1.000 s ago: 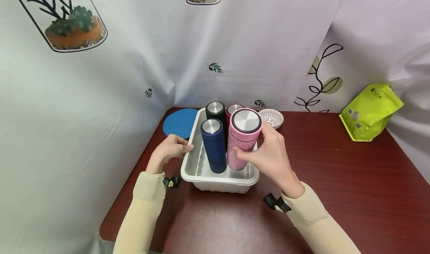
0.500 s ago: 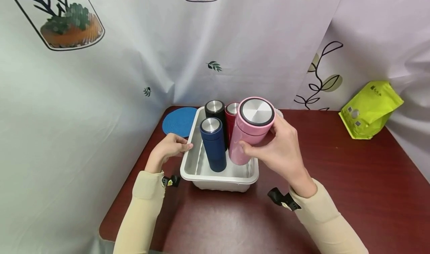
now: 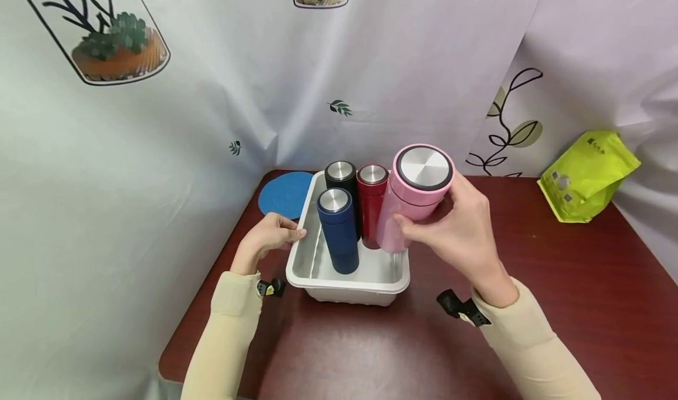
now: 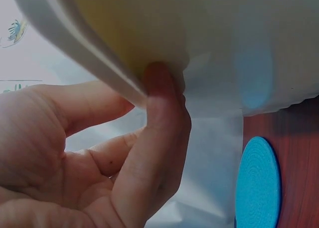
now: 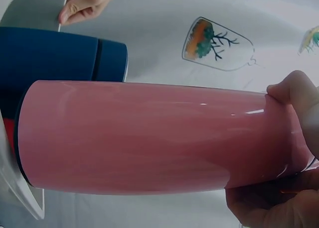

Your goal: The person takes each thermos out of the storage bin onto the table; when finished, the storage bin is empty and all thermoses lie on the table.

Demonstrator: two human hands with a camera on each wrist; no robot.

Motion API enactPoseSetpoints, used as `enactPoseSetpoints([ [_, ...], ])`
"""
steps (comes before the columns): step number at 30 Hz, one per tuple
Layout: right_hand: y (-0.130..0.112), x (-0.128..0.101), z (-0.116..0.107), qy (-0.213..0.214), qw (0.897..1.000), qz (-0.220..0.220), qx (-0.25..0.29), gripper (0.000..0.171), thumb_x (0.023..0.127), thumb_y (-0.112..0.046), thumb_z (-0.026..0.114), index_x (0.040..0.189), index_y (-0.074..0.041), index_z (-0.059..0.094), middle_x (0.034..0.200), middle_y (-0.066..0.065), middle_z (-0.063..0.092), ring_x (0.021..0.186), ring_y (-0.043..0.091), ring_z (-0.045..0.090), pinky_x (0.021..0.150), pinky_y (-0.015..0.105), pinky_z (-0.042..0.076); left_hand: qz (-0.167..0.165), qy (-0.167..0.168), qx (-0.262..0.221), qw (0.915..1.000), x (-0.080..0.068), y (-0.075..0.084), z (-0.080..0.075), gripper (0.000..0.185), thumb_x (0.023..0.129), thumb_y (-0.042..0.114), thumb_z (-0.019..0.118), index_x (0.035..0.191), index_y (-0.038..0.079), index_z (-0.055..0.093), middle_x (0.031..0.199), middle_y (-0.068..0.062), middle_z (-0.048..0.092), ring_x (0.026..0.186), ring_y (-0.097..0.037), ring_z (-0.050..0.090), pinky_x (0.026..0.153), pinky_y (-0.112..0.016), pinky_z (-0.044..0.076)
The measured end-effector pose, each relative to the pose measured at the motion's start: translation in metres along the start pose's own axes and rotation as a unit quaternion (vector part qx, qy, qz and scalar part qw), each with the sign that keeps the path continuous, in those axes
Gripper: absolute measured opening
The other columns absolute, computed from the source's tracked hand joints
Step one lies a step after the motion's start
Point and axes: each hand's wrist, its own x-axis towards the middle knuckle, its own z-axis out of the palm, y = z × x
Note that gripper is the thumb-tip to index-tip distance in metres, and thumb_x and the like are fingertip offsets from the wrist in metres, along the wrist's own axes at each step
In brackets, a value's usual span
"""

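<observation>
My right hand (image 3: 461,235) grips a pink flask (image 3: 410,197) with a steel lid, held tilted above the right side of a white tray (image 3: 349,282). The right wrist view shows the pink flask (image 5: 149,138) filling the frame, my fingers (image 5: 294,93) curled round its top. A blue flask (image 3: 338,229), a black flask (image 3: 341,179) and a red flask (image 3: 371,203) stand upright in the tray. My left hand (image 3: 270,235) pinches the tray's left rim (image 4: 99,73); my thumb (image 4: 159,103) lies under the rim.
A round blue mat (image 3: 286,194) lies at the back left of the dark red table (image 3: 529,306), also seen as the mat (image 4: 256,183) in the left wrist view. A lime green pouch (image 3: 588,173) leans at the back right. Printed cloth (image 3: 159,123) walls the table.
My right hand has lifted the pink flask up out of the tray and tilted it to the right. The left hand has stayed on the tray rim.
</observation>
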Motion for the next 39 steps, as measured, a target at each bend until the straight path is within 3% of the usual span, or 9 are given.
enactPoseSetpoints([
  [4, 0.004, 0.003, -0.007, 0.016, 1.0, -0.005, -0.011, 0.066, 0.061, -0.004, 0.089, 0.122, -0.007, 0.063, 0.11, 0.003, 0.068, 0.098, 0.01, 0.062, 0.087, 0.013, 0.05, 0.001, -0.003, -0.002, 1.0, 0.002, 0.002, 0.0, 0.043, 0.092, 0.013, 0.068, 0.124, -0.013, 0.059, 0.121, -0.028, 0.061, 0.108, -0.041, 0.065, 0.093, -0.051, 0.053],
  [14, 0.019, 0.012, -0.021, 0.027, 0.998, 0.0, -0.051, 0.065, 0.062, -0.009, 0.089, 0.12, -0.005, 0.063, 0.108, 0.005, 0.068, 0.097, 0.012, 0.061, 0.083, 0.012, 0.046, 0.006, -0.011, 0.003, 0.9999, 0.003, 0.005, 0.001, 0.04, 0.093, 0.012, 0.067, 0.123, -0.014, 0.06, 0.123, -0.032, 0.059, 0.103, -0.037, 0.068, 0.088, -0.047, 0.057],
  [21, 0.032, 0.013, -0.022, 0.03, 0.998, 0.019, -0.051, 0.062, 0.063, -0.009, 0.089, 0.119, -0.006, 0.063, 0.107, 0.002, 0.068, 0.094, 0.002, 0.058, 0.08, 0.012, 0.046, -0.005, -0.004, 0.014, 0.9999, 0.002, 0.005, 0.002, 0.043, 0.093, 0.013, 0.067, 0.125, -0.015, 0.058, 0.122, -0.03, 0.059, 0.106, -0.039, 0.066, 0.09, -0.048, 0.056],
  [27, 0.045, 0.013, -0.024, 0.044, 0.997, 0.03, -0.057, 0.059, 0.064, -0.011, 0.089, 0.117, -0.005, 0.064, 0.105, 0.005, 0.069, 0.094, 0.012, 0.059, 0.08, 0.013, 0.044, -0.004, -0.004, 0.008, 1.0, 0.002, 0.003, 0.003, 0.042, 0.093, 0.013, 0.067, 0.124, -0.014, 0.059, 0.121, -0.029, 0.061, 0.103, -0.035, 0.068, 0.09, -0.048, 0.056],
  [39, 0.074, 0.01, -0.026, 0.056, 0.994, 0.054, -0.082, 0.06, 0.064, -0.014, 0.088, 0.118, -0.004, 0.064, 0.105, 0.009, 0.069, 0.093, 0.022, 0.062, 0.078, 0.014, 0.042, -0.003, 0.0, 0.006, 1.0, -0.001, 0.0, 0.005, 0.042, 0.094, 0.015, 0.065, 0.124, -0.014, 0.059, 0.124, -0.033, 0.059, 0.108, -0.042, 0.065, 0.088, -0.048, 0.056],
])
